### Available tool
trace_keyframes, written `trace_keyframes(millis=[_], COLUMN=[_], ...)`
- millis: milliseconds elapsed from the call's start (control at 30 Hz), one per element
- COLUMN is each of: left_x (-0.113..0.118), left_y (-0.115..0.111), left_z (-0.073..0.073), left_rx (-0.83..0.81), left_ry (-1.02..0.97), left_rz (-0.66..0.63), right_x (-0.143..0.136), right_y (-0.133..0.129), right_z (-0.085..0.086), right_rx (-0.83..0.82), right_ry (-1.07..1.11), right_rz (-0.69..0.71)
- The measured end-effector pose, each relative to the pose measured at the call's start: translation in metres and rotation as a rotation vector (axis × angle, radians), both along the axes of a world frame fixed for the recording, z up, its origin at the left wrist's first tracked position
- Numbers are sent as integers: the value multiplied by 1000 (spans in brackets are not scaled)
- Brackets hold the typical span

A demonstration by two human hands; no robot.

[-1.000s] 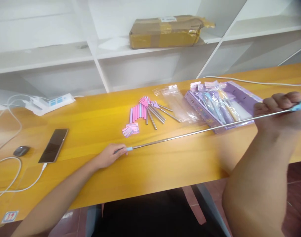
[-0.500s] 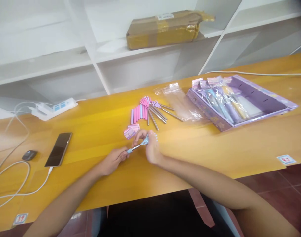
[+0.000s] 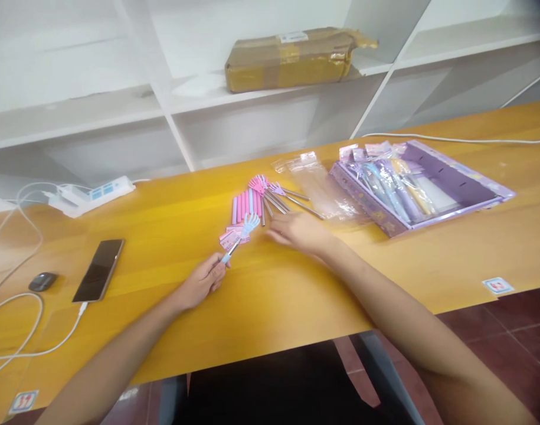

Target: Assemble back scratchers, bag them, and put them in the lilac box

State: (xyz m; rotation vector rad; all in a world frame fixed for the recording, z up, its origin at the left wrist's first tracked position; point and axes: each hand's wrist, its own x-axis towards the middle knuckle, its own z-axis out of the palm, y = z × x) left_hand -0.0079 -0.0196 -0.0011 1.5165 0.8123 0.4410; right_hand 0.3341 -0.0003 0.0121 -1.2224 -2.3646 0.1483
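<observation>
My left hand [image 3: 203, 280] is closed round the handle of a light blue back scratcher [image 3: 249, 224], whose hand-shaped head points up and away over pink cards [image 3: 231, 237]. My right hand [image 3: 298, 232] is open, fingers pointing left, close to the near ends of several metal rods [image 3: 275, 203]; its fingertips are slightly blurred. Pink and purple hand-shaped heads [image 3: 258, 184] sit at the far ends of those rods. To their left, pink and lilac handle tubes [image 3: 245, 205] lie side by side in a row.
Right of the rods lie clear plastic bags [image 3: 316, 183] and a purple box [image 3: 486, 184] holding wrapped scratchers [image 3: 400, 186]. On the left are a phone [image 3: 99, 270], a small black object [image 3: 42, 281], white cables and a power strip [image 3: 90, 196]. A taped carton [image 3: 290, 62] rests on the shelf behind.
My right hand has left the blue scratcher's head and moved right and away toward the rods. My left hand keeps the scratcher, now tilted more steeply. The view has shifted slightly.
</observation>
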Motion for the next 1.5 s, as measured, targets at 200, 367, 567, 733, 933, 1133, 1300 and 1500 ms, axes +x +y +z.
trace_keyframes(millis=[200,367,567,733,933,1133,1300,1500], left_x=[0,-3,-3,-2,-2,2,2,10], left_y=[0,0,1,1,0,1,4,-7], left_z=[1,0,-2,1,2,-4,0,7], left_rx=[26,39,27,33,30,-20,90,232], left_ry=[26,46,45,45,33,-90,-31,-39], left_rz=[-7,-18,-18,-34,-41,25,25,-30], right_x=[72,105,116,117,109,90,20,-92], right_y=[6,14,14,14,12,6,-16,-67], right_z=[-2,-14,-36,-34,-19,4,17,8], right_rx=[12,91,-34,-78,-115,108,274,185], right_ry=[224,82,-195,-184,-62,77,134,1], right_rz=[-581,-873,-968,-994,-1029,-992,-590,10])
